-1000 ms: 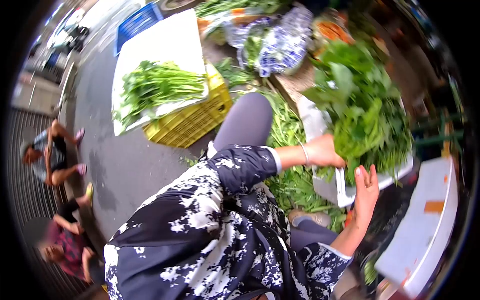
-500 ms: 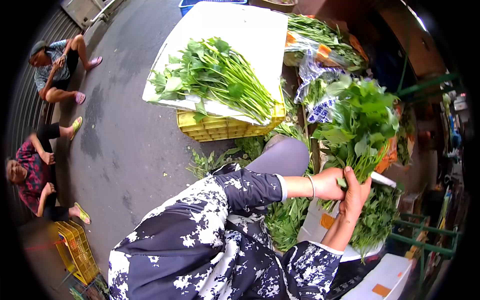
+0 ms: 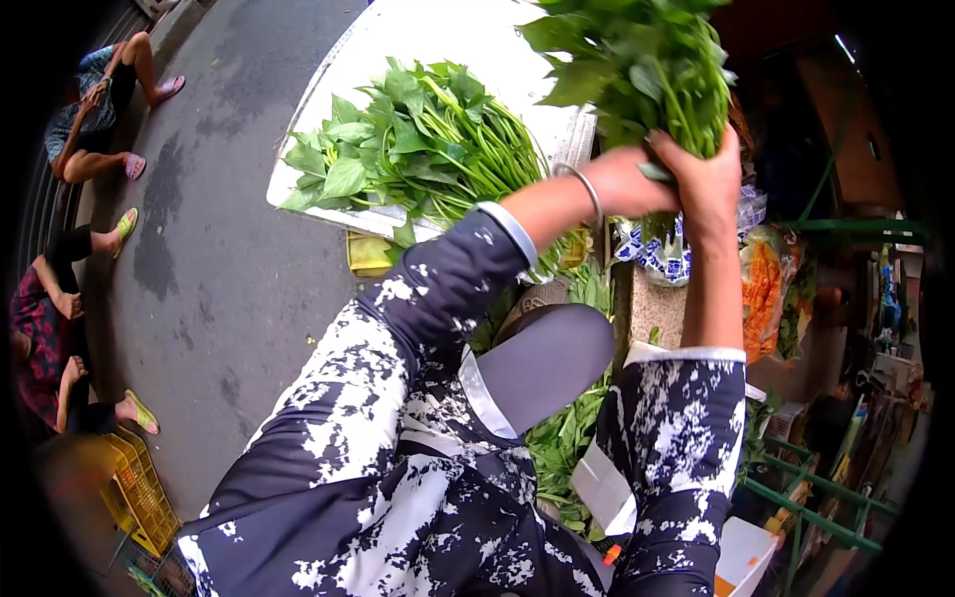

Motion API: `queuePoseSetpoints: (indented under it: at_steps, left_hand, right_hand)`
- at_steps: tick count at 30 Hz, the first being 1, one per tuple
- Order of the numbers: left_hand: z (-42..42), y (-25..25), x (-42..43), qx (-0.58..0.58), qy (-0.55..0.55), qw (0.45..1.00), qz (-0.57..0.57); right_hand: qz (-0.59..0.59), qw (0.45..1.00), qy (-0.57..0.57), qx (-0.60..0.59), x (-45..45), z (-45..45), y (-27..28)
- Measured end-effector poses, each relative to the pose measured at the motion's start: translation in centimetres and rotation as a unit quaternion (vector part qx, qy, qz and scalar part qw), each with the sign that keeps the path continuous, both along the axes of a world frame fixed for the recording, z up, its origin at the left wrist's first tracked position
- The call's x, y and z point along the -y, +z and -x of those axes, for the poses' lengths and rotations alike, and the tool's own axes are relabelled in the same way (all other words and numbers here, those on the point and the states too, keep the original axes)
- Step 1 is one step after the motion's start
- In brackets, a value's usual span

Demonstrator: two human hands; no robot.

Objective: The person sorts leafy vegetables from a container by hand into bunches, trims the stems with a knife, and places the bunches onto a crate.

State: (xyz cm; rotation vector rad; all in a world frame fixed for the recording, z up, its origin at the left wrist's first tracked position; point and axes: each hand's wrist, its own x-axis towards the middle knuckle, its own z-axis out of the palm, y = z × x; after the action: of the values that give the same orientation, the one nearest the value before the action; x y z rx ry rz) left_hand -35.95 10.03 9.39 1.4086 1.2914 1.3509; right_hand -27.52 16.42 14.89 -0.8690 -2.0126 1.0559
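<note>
A bunch of leafy greens [image 3: 647, 75] is raised at the upper right, its leaves partly cut off by the frame's top. My left hand [image 3: 637, 182], with a bangle at the wrist, is closed at the stems' lower end. Beside it, my right hand [image 3: 704, 179] wraps round the stems, thumb across them. Both hands touch. Left of them, a second pile of greens [image 3: 418, 139] lies on a white foam lid [image 3: 328, 95], stems pointing toward my left forearm.
A yellow crate [image 3: 368, 254] shows under the lid. Loose greens [image 3: 567, 438] lie by my knee. Plastic bags [image 3: 761, 289] and green metal bars [image 3: 816, 488] are at right. Two people sit at far left, near another yellow crate [image 3: 139, 488].
Both hands have lifted the bunch up from the white box at right and carried it toward the foam lid. The view has shifted, and the right hand, earlier apart, now grips the stems.
</note>
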Motion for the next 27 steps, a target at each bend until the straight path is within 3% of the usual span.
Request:
queuePoseSetpoints:
  at_steps: [2, 4, 5, 6, 8, 10, 14, 16, 18, 20, 22, 24, 27]
  left_hand:
    - [2.7, -3.8, -0.7, 0.041, 0.011, 0.999, 0.011]
    - [4.7, -0.5, 4.1, -0.147, 0.047, 0.957, 0.245]
    - [4.9, -0.8, 6.0, -0.182, 0.040, 0.959, 0.216]
    - [4.9, -1.1, 7.9, -0.214, 0.033, 0.958, 0.187]
    - [4.5, -1.3, 11.4, -0.181, 0.051, 0.980, 0.070]
    - [4.2, -0.9, 12.2, -0.081, 0.095, 0.990, 0.066]
    - [5.9, -1.5, 8.7, -0.327, 0.255, 0.904, -0.106]
    - [7.5, -2.5, 6.1, -0.425, 0.271, 0.855, -0.118]
    - [8.4, -3.8, 4.6, -0.470, 0.274, 0.833, -0.104]
    - [8.5, -5.4, 3.6, -0.562, 0.296, 0.769, -0.069]
    - [8.6, -6.8, 3.6, -0.560, 0.272, 0.780, -0.055]
    - [8.0, -7.6, 3.2, -0.610, 0.237, 0.754, 0.055]
    - [7.4, -6.0, 2.8, -0.631, 0.210, 0.743, 0.077]
  right_hand:
    - [-0.031, 0.999, 0.020, 0.038, -0.4, 2.8, -1.4]
    - [-0.074, 0.994, 0.023, 0.082, -0.6, 4.8, -5.0]
    - [-0.097, 0.988, 0.060, 0.104, 0.0, 5.1, -6.4]
    - [-0.129, 0.968, 0.053, 0.211, -0.1, 5.2, -8.4]
    - [-0.053, 0.939, 0.104, 0.322, 0.8, 4.5, -11.8]
    - [-0.110, 0.956, 0.088, 0.256, 1.2, 4.4, -12.7]
    - [-0.090, 0.968, 0.113, 0.205, 0.2, 3.9, -13.7]
    - [-0.073, 0.964, 0.092, 0.241, 1.3, 4.6, -11.4]
    - [-0.065, 0.954, 0.085, 0.279, 2.1, 5.2, -10.4]
    - [-0.046, 0.958, 0.083, 0.271, 2.1, 5.6, -11.2]
    - [0.025, 0.958, 0.107, 0.264, 2.1, 4.9, -12.0]
    - [-0.029, 0.975, 0.067, 0.208, 2.2, 4.5, -14.6]
    - [-0.033, 0.975, 0.060, 0.212, 2.3, 3.7, -14.5]
